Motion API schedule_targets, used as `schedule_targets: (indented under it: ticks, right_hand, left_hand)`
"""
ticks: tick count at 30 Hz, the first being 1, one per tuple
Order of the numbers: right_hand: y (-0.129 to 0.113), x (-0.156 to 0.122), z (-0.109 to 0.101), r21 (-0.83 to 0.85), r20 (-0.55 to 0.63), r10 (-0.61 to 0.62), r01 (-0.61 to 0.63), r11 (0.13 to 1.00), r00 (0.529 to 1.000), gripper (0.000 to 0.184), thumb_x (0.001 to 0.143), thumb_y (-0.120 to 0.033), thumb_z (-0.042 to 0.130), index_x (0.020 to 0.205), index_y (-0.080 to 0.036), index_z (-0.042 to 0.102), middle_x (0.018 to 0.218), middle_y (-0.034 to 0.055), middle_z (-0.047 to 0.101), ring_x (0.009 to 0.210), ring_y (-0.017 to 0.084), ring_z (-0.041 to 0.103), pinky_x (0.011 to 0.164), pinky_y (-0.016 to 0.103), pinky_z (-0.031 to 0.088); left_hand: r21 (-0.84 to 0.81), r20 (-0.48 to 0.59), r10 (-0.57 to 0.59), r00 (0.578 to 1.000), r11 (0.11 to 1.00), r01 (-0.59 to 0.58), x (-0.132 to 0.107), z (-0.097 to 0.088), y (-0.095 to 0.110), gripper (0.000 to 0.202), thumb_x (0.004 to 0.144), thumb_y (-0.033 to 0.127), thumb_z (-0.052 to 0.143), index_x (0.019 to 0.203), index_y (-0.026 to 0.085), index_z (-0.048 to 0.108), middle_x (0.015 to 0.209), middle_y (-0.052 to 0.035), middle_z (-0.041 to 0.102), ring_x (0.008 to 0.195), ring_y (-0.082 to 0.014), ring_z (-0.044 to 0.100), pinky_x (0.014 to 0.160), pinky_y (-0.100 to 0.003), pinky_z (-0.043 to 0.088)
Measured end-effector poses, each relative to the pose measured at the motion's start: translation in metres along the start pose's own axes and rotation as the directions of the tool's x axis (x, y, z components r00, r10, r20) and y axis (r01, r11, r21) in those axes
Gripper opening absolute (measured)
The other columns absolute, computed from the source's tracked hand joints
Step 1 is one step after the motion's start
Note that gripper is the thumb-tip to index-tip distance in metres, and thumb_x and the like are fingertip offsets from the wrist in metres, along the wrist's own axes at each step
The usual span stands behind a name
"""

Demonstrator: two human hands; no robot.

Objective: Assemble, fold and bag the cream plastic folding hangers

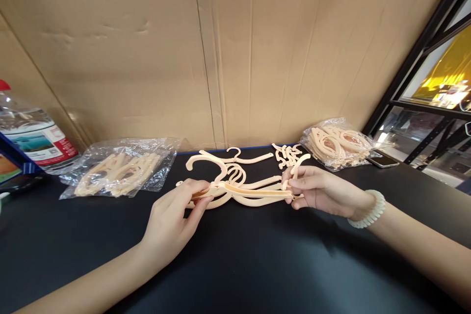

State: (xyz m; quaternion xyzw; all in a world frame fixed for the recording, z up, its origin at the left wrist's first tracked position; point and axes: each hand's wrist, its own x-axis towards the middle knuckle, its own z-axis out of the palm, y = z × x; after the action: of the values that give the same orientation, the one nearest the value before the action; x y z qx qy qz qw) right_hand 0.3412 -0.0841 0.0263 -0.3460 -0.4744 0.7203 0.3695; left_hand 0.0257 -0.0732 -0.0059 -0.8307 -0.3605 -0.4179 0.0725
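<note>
My left hand (172,216) grips a cream plastic clothes hanger (255,192) by its left arm, thumb and fingers pinched just below the big curved hook. My right hand (318,189), with a beaded bracelet on its wrist, pinches a small curved plastic piece (300,161) at the tip of the hanger's right arm. Whether that piece is joined to the arm is hidden by my fingers. Behind and under the held hanger lie more cream hangers (253,159) on the black table (235,265). A loose pile of small curved pieces (289,153) sits beyond my right hand.
Clear bags of cream hanger parts lie on both sides, a left bag (121,171) and a right bag (340,142). A labelled bottle (37,137) stands far left. A phone (384,161) lies near the black shelf frame (412,59). A cardboard wall (147,59) closes off the back.
</note>
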Motion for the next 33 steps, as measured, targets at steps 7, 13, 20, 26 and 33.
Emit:
schedule_targets:
  ticks: [7, 13, 20, 26, 33]
  right_hand:
    - [-0.0023, -0.0012, -0.0018, 0.004, 0.013, -0.034, 0.034, 0.999, 0.999, 0.019, 0.081, -0.028, 0.077, 0.078, -0.017, 0.062, 0.085, 0.0038, 0.063, 0.084, 0.017, 0.061, 0.071, 0.028, 0.054]
    - [-0.0052, -0.0036, 0.0013, -0.066, 0.021, -0.002, 0.003, 0.998, 1.0, 0.016, 0.081, -0.029, 0.074, 0.081, -0.016, 0.066, 0.095, 0.0088, 0.068, 0.097, 0.023, 0.066, 0.075, 0.029, 0.055]
    - [-0.0046, -0.001, 0.0015, -0.036, -0.012, 0.012, -0.012, 0.999, 1.0, 0.02, 0.078, -0.028, 0.077, 0.077, -0.016, 0.061, 0.085, 0.0053, 0.069, 0.084, 0.022, 0.07, 0.074, 0.029, 0.056]
    - [-0.0022, -0.0001, 0.0005, -0.02, 0.012, 0.027, -0.026, 0.999, 1.0, 0.017, 0.078, -0.024, 0.075, 0.079, -0.016, 0.06, 0.082, 0.0049, 0.069, 0.081, 0.023, 0.071, 0.073, 0.029, 0.055]
    - [-0.001, -0.0003, 0.0001, 0.006, 0.022, 0.055, -0.055, 0.998, 0.998, 0.019, 0.076, -0.023, 0.075, 0.079, -0.017, 0.057, 0.081, 0.0027, 0.068, 0.082, 0.025, 0.071, 0.072, 0.03, 0.054]
  left_hand:
    - [0.01, 0.008, -0.02, 1.0, 1.0, 0.02, 0.0004, -0.0001, 0.0019, 0.009, 0.095, 0.025, 0.05, 0.103, 0.022, 0.054, 0.085, -0.0001, 0.065, 0.066, -0.0128, 0.064, 0.064, -0.024, 0.053]
    - [0.004, 0.001, -0.019, 1.0, 1.0, 0.019, 0.0017, 0.0002, 0.0022, 0.008, 0.095, 0.025, 0.049, 0.101, 0.023, 0.054, 0.084, -0.0002, 0.065, 0.065, -0.0131, 0.064, 0.063, -0.024, 0.053]
    - [0.005, -0.003, -0.007, 1.0, 1.0, 0.007, 0.0013, -0.0007, 0.0024, 0.008, 0.095, 0.023, 0.05, 0.102, 0.023, 0.052, 0.085, -0.0003, 0.064, 0.065, -0.0125, 0.063, 0.063, -0.023, 0.053]
    - [-0.018, 0.0, 0.005, 1.0, 1.0, -0.005, 0.0008, -0.0009, 0.0027, 0.008, 0.094, 0.021, 0.051, 0.103, 0.022, 0.052, 0.084, 0.0003, 0.063, 0.065, -0.012, 0.062, 0.061, -0.022, 0.052]
    - [-0.015, 0.007, 0.007, 1.0, 1.0, -0.007, -0.0004, 0.0003, 0.0013, 0.008, 0.095, 0.022, 0.052, 0.103, 0.021, 0.052, 0.084, 0.0008, 0.062, 0.065, -0.0109, 0.061, 0.062, -0.021, 0.05]
